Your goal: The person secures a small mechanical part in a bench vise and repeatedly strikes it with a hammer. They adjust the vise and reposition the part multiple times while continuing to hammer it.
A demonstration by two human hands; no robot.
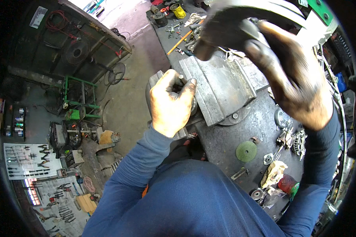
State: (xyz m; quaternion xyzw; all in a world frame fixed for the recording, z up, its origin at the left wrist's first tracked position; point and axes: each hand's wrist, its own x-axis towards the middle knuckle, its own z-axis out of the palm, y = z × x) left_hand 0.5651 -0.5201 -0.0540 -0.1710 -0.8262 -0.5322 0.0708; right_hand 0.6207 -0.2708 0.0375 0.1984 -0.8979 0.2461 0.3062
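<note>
My left hand (172,104) is at the left side of a large grey bench vise (221,89). Its thumb and forefinger close around a small metal pin (181,76), whose round end shows between them; the lower part is hidden. Raised over the right side of the bench, my right hand (290,75) is closed on a dark curved tool (225,27) with a stubby round end. Closeness and motion smear that tool, so its kind is unclear. Both hands are blackened with grease.
On the dark workbench (225,138) lie a green abrasive disc (246,151), a pulley (283,118), metal housing parts (299,143) and a crumpled rag (273,173). Loose fittings and a yellow can (178,11) occupy its far end. Tool boards (32,160) and a green metal frame (81,98) stand left.
</note>
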